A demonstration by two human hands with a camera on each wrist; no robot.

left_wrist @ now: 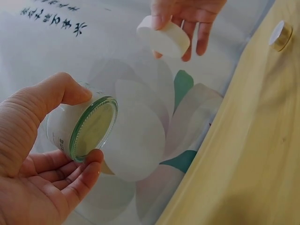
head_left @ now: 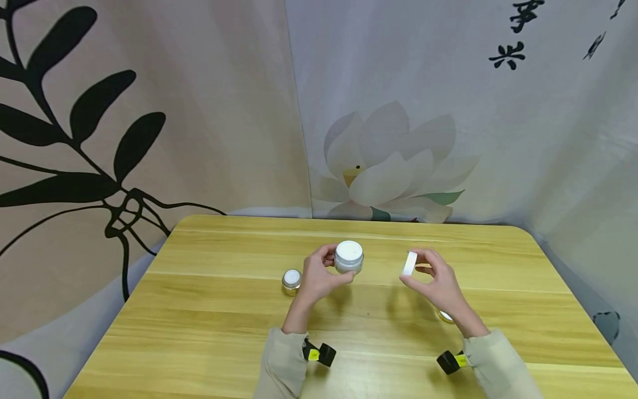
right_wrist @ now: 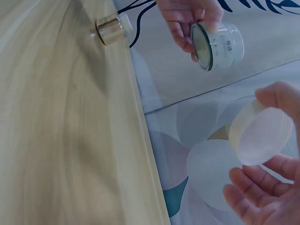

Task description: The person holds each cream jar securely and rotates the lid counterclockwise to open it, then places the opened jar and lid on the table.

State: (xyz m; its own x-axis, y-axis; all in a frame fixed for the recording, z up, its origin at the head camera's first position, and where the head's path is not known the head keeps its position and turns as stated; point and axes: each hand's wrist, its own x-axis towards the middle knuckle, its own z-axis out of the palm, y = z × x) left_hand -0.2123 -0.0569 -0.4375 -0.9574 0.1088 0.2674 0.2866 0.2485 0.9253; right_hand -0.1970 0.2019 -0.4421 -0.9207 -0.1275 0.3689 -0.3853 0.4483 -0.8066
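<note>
My left hand (head_left: 319, 275) grips a glass cream jar (head_left: 348, 258) from the side, raised above the table with its white top facing up. Its thick clear base (left_wrist: 96, 129) and some dark print on the wall show in the wrist views. In my right hand (head_left: 438, 280) a round white lid (head_left: 409, 264) is pinched by its edge between thumb and fingers and stands on edge. Its hollow inside faces my right palm in the right wrist view. The jar and the lid are apart, with a gap between the two hands.
A small jar (head_left: 291, 281) with a white top and gold lower part stands on the wooden table (head_left: 209, 332), left of my left hand. A small gold lid (head_left: 446, 316) with a white inside lies partly behind my right wrist. Printed cloth (head_left: 239, 111) hangs behind the table.
</note>
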